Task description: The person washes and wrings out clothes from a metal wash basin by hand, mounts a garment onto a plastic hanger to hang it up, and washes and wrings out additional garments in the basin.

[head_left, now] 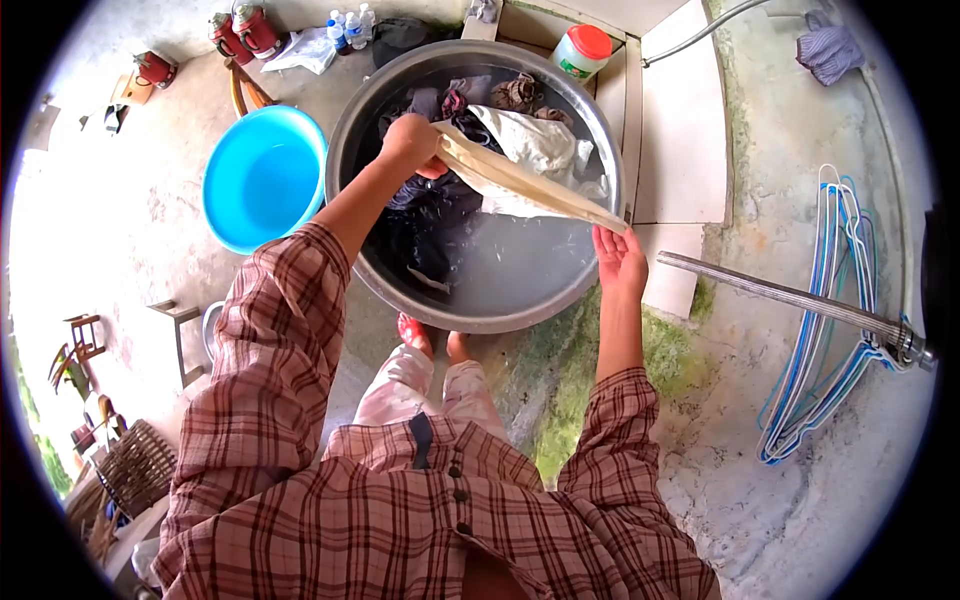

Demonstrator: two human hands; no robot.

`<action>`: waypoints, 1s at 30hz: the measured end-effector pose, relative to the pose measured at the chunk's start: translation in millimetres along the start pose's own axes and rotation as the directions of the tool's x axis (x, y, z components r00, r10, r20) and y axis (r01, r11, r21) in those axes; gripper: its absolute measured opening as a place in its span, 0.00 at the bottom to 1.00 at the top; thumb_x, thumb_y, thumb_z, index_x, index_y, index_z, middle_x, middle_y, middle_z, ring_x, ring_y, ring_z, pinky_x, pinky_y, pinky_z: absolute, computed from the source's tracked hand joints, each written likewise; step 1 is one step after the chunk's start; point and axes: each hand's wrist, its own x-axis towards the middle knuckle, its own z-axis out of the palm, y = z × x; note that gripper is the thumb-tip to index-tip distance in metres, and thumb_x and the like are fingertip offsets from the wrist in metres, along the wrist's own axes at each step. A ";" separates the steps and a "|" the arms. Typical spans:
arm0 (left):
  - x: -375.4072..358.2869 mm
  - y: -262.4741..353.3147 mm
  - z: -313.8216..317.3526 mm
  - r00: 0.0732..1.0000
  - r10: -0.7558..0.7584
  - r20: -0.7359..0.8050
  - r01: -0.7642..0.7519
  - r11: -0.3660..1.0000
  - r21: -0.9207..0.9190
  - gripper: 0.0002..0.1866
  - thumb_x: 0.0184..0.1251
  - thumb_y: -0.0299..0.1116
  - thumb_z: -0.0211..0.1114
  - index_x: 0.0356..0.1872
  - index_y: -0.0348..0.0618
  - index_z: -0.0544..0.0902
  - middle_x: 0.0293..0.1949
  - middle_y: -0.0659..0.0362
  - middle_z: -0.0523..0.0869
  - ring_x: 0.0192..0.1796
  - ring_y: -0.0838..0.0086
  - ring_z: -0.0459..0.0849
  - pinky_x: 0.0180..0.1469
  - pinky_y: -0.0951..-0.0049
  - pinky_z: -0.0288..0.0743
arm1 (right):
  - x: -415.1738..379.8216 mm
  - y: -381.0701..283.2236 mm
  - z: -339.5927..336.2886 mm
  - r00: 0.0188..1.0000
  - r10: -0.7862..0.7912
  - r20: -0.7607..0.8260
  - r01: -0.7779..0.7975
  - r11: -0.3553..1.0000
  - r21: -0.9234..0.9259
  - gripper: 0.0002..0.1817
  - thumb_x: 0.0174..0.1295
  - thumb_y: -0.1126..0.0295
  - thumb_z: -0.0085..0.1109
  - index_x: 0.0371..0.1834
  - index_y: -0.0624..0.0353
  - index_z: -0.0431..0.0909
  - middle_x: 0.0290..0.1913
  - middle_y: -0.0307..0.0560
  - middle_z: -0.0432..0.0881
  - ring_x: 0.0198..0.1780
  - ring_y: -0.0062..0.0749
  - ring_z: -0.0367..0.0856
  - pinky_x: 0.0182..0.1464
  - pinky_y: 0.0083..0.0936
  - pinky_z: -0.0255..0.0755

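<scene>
A strip of cream-coloured cloth point(525, 183) is stretched between my two hands, above a wide metal basin point(345, 170). My left hand point(412, 145) is closed around its upper left end. At the lower right end, near the basin's rim, my right hand point(620, 262) grips the cloth between thumb and fingers, palm turned up. Cloudy water point(510, 265) fills the basin below. In it lie dark wet clothes point(425, 225) on the left and a white garment point(535, 140) partly behind the cream cloth.
Left of the basin stands a blue plastic tub point(265, 180). A red-lidded container point(582, 52) sits by the basin's far edge. On the right, a metal bar point(790, 290) juts toward the basin, with several hangers point(825, 300) on it. Red flasks point(255, 32) stand at the back left.
</scene>
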 end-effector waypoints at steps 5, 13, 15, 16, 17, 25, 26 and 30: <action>3.3 -4.6 14.2 0.959 -0.030 0.281 0.225 0.684 -0.694 0.14 0.71 0.30 0.47 0.47 0.31 0.77 0.45 0.46 0.84 0.46 0.54 0.86 0.46 0.53 0.83 | -10.8 -11.5 27.7 0.986 0.120 0.117 -0.124 0.992 0.035 0.10 0.63 0.70 0.51 0.45 0.62 0.71 0.46 0.50 0.77 0.44 0.40 0.78 0.45 0.38 0.74; 0.7 25.3 30.2 0.994 0.018 0.112 0.005 0.979 -0.204 0.10 0.60 0.31 0.58 0.40 0.39 0.82 0.39 0.53 0.85 0.37 0.65 0.85 0.35 0.66 0.80 | -8.1 -10.0 25.5 0.848 -0.210 0.486 0.471 -0.118 -0.874 0.06 0.58 0.69 0.58 0.35 0.58 0.77 0.20 0.46 0.77 0.17 0.30 0.75 0.23 0.30 0.67; 1.3 15.3 35.4 0.987 0.159 -0.004 -0.159 0.985 -0.067 0.09 0.55 0.30 0.62 0.38 0.40 0.82 0.34 0.53 0.85 0.35 0.66 0.84 0.36 0.68 0.78 | 5.6 -4.4 13.5 0.721 -0.358 0.594 0.499 -0.326 -0.803 0.08 0.62 0.67 0.54 0.36 0.59 0.76 0.21 0.49 0.77 0.16 0.30 0.75 0.22 0.30 0.69; -2.2 12.0 35.2 0.976 0.210 -0.060 -0.205 0.976 0.075 0.10 0.55 0.30 0.62 0.38 0.40 0.82 0.34 0.53 0.85 0.35 0.65 0.84 0.37 0.68 0.77 | 6.8 -4.8 12.9 0.811 -0.406 0.421 0.405 -0.129 -0.905 0.08 0.63 0.67 0.51 0.37 0.59 0.75 0.22 0.49 0.78 0.18 0.31 0.76 0.22 0.30 0.70; -3.8 9.9 34.2 0.958 0.267 -0.106 -0.240 0.946 0.218 0.10 0.54 0.30 0.63 0.38 0.41 0.82 0.33 0.52 0.85 0.35 0.64 0.84 0.38 0.68 0.77 | 8.1 -5.7 11.4 0.881 -0.413 0.230 0.284 0.076 -0.956 0.09 0.64 0.66 0.49 0.38 0.59 0.75 0.23 0.50 0.78 0.19 0.31 0.78 0.22 0.29 0.72; -41.8 -14.0 40.3 0.743 0.664 -0.089 -0.401 0.547 0.735 0.11 0.54 0.22 0.57 0.39 0.46 0.75 0.36 0.53 0.78 0.36 0.55 0.82 0.37 0.58 0.76 | 12.2 -17.3 0.1 0.916 -0.359 -0.179 0.214 0.814 -0.539 0.15 0.63 0.72 0.40 0.51 0.55 0.72 0.40 0.52 0.78 0.31 0.38 0.81 0.27 0.31 0.80; -45.7 -15.8 45.0 0.677 0.727 -0.118 -0.459 0.541 0.705 0.09 0.55 0.22 0.57 0.37 0.47 0.76 0.34 0.54 0.77 0.35 0.55 0.82 0.35 0.59 0.77 | 16.1 -14.5 -2.6 0.905 -0.380 -0.192 0.232 0.819 -0.525 0.16 0.62 0.74 0.40 0.50 0.55 0.75 0.40 0.48 0.79 0.34 0.35 0.81 0.27 0.26 0.78; -43.8 -57.3 86.8 0.682 0.726 -0.094 -0.521 0.571 0.635 0.10 0.55 0.23 0.56 0.37 0.50 0.79 0.34 0.55 0.77 0.36 0.56 0.82 0.33 0.58 0.77 | 44.5 37.4 -48.8 0.890 -0.413 0.191 0.314 0.254 -0.915 0.17 0.53 0.80 0.45 0.41 0.56 0.82 0.41 0.54 0.80 0.41 0.46 0.80 0.41 0.33 0.73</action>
